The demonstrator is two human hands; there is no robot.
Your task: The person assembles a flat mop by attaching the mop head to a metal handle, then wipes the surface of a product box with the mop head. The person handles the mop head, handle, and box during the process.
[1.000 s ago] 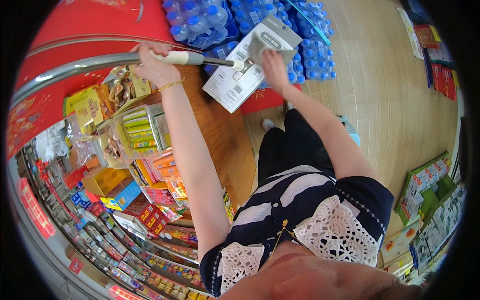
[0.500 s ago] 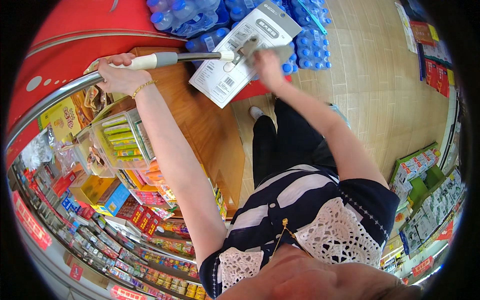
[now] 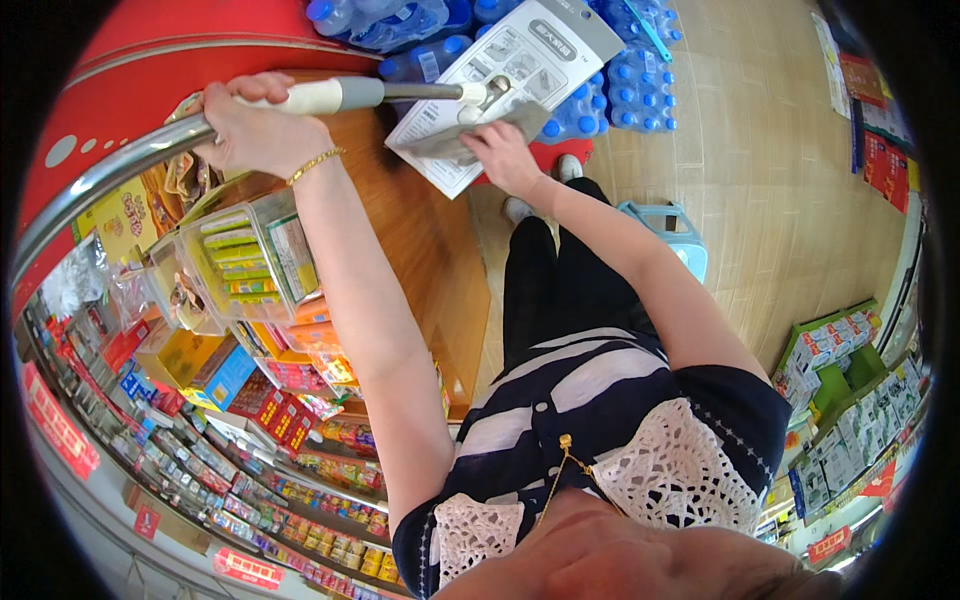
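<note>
My left hand (image 3: 255, 125) is closed round a shiny metal mop pole (image 3: 120, 165) at its white and grey collar (image 3: 330, 95). The pole's thinner end meets a white joint (image 3: 474, 93) with a small metal piece beside it. Below this joint lies a flat grey mop head (image 3: 435, 148), tilted. My right hand (image 3: 508, 158) grips it by its near edge, fingers over the grey surface and thumb hidden. Behind the mop head is a large white printed card (image 3: 550, 45) with small pictures; whether it is fastened to the mop I cannot tell.
A wooden counter (image 3: 420, 270) stands at my left, with a clear plastic box (image 3: 245, 260) of small packets. Shrink-wrapped blue-capped bottles (image 3: 640, 90) are stacked ahead. On the tiled floor (image 3: 790, 200) stands a light blue stool (image 3: 680, 240). A green display box (image 3: 850, 360) is at right.
The grey mop head has turned and now stretches across the lower part of the card. My right hand has moved down and left. More of the blue stool shows.
</note>
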